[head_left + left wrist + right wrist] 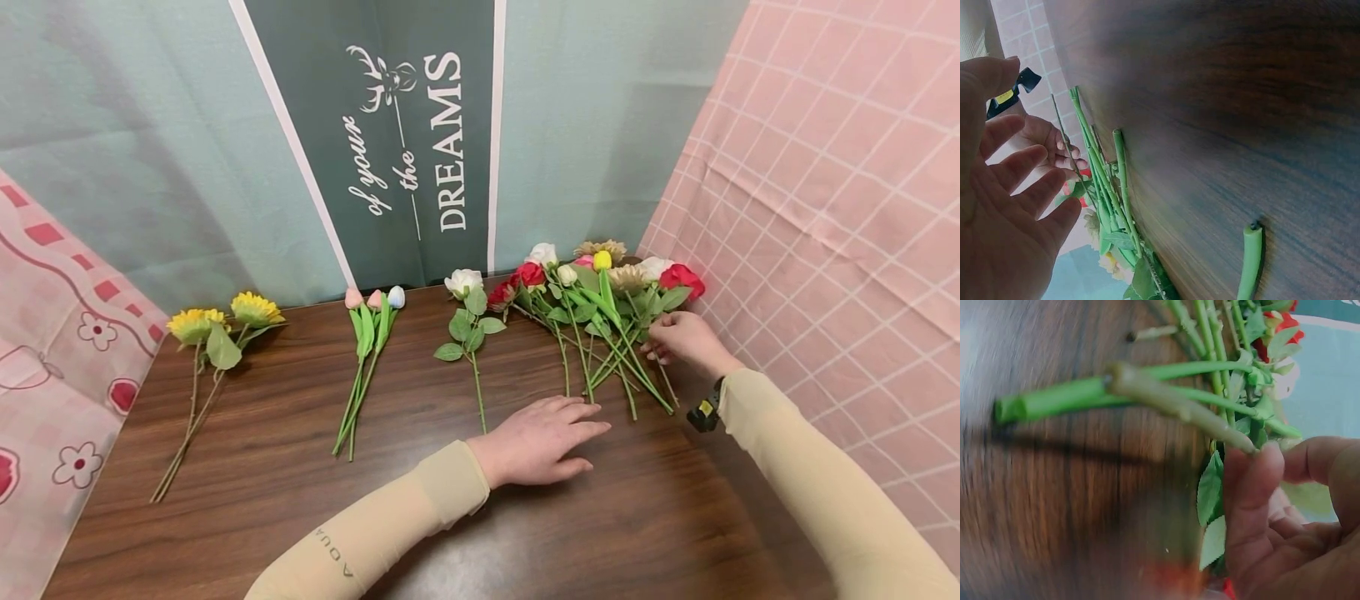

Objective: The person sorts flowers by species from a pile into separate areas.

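**Right hand at the mixed pile, left hand flat beside it**

While the sorted flowers lie in separate groups along the wooden table [300, 500], I read the head view like this: sunflowers [225, 321] far left, tulips [372, 312] next, a white rose [465, 287] alone, and the unsorted heap of flowers [600, 292] at the right, likely kept by kind. My left hand [543, 440] rests flat, fingers straight, just below the stem ends. My right hand [686, 342] is at the heap's right edge, fingers curled among the stems.

From the left wrist, my left palm [1004, 212] is spread and holds nothing; the stem bundle [1107, 187] lies just beyond it.

From the right wrist, my right fingers [1254, 487] pinch a pale stem [1179, 403], lifted off the table above the others.
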{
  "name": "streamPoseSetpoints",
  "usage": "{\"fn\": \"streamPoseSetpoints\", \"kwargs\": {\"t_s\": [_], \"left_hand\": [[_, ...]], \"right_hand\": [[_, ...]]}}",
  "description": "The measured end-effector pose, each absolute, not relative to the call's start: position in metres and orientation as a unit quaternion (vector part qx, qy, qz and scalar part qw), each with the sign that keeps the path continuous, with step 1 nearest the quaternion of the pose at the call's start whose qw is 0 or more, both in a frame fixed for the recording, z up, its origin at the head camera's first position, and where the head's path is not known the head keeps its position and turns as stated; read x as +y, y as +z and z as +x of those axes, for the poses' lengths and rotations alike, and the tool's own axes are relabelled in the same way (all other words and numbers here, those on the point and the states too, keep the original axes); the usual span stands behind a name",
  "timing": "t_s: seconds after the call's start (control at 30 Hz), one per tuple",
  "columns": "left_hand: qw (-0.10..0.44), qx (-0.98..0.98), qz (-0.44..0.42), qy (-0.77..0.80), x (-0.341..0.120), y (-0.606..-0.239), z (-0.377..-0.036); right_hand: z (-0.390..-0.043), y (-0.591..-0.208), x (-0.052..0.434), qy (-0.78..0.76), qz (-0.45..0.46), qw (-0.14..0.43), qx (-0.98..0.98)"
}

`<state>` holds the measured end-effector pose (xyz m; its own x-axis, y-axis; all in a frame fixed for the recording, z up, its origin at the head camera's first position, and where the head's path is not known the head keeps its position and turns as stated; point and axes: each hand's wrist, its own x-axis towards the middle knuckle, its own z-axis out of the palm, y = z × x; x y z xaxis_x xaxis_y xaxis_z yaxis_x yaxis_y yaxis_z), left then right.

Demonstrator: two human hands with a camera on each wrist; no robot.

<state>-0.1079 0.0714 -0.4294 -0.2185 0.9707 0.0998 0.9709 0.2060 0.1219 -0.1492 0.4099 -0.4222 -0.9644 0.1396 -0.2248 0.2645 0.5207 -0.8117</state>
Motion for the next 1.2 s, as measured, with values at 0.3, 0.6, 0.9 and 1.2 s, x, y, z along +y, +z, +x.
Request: {"fn": "streamPoseSetpoints", "kwargs": {"t_s": [0.3, 0.6, 0.9, 1.2], "left_hand": [[-0.007, -0.777, -0.622, -0.097, 0.072, -0.431, -0.11], [-0.017, -0.794, -0.596, -0.118, 0.069, -0.43, -0.116], [-0.073, -0.846, -0.472, -0.24, 0.049, -0.429, -0.134], [-0.142, -0.824, -0.281, -0.471, 0.009, -0.427, -0.159]], "right_hand": [[-0.149, -0.422, 0.415, -0.53, 0.12, 0.088, 0.835], [-0.149, -0.403, 0.417, -0.541, 0.134, 0.001, 0.83], [-0.159, -0.394, 0.366, -0.6, 0.097, -0.003, 0.794], [-0.185, -0.393, 0.268, -0.698, 0.06, 0.047, 0.712]]}}
